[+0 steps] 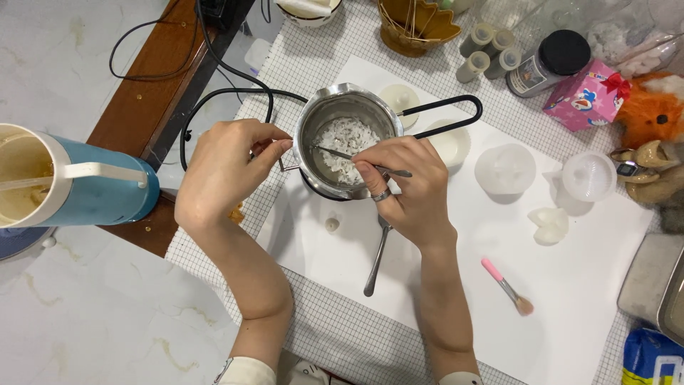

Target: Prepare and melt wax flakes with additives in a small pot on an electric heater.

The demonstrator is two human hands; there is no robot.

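Near the far edge of the table, the left hand (226, 167) is pinching the small side hook of the steel pot (347, 140), steadying it, while the right hand (406, 187) is closing its fingers around a thin metal stick (356, 158), stirring the white flakes (348, 142) inside, which look unmelted and seem to call for more slow stirring.

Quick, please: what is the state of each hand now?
Left hand: closed, fingers pinching the small side tab of the steel pot.
Right hand: closed, holding a thin metal rod over the pot.
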